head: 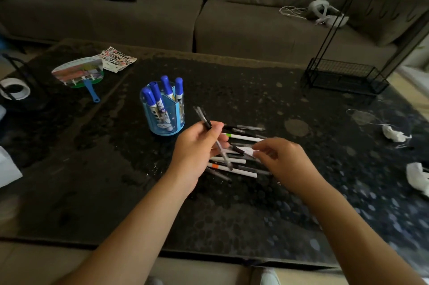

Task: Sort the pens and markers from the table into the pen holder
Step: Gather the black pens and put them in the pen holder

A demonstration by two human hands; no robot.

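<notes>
Head view: left hand (197,145) is pinching a couple of dark pens (204,117), tips angled up toward the blue pen holder (163,110) just to the far left. Right hand (281,157) is hovering over the loose pile (234,154), fingers curled, blurred; can't tell whether it's gripping one. Best to square the bundle, then drop it into a compartment free of the blue markers (162,92). Fan (80,75), wire rack (343,75), tissues (394,135) are sitting well apart, nothing blocking.

blue pen holder (162,119), blue-capped markers (166,86)
</notes>
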